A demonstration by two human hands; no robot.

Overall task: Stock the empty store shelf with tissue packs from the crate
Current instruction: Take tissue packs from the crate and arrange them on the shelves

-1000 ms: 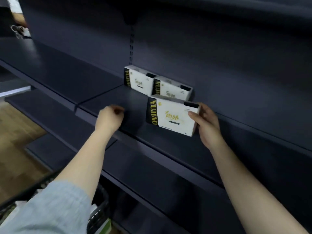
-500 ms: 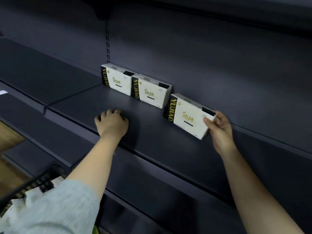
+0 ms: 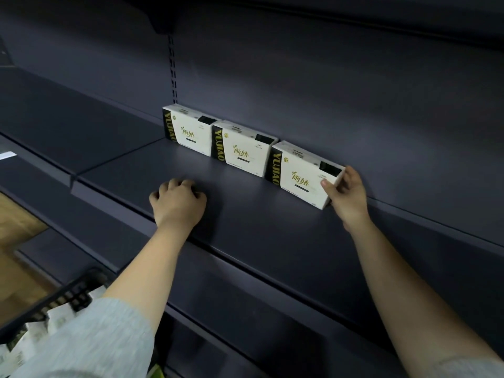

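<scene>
My right hand (image 3: 347, 193) grips the third pack (image 3: 301, 174), standing at the shelf (image 3: 245, 222) back beside two packs (image 3: 215, 139). My left hand (image 3: 177, 204) rests fisted on the shelf, holding nothing.

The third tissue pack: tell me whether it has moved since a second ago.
Yes. The third tissue pack, gripped by the right hand, went back and rightward along the shelf, joining the row beside the middle pack.

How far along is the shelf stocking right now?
Done: two tissue packs stand against the shelf's back wall. In hand: the right hand grips a third pack, set beside them. The left hand rests curled on the shelf. Left: most of the shelf is bare, and the crate holds more packs.
</scene>
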